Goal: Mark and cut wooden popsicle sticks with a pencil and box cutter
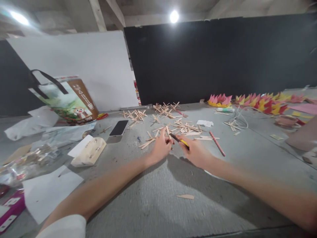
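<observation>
My left hand is closed on a thin wooden craft stick that points up and away from me. In my right hand is a yellow and black utility knife, its dark front end against or very near the stick. Whether the blade touches the wood I cannot tell. Just beyond both hands lies a loose pile of craft sticks. Farther back are crossed sticks joined into star shapes. A single pointed sliver of wood lies on the table closer to me.
A black phone, a cream block-like box and a printed carrier bag are at left. White paper lies at the near left. Rightward are a red pencil, a white cable and pink and yellow paper flowers.
</observation>
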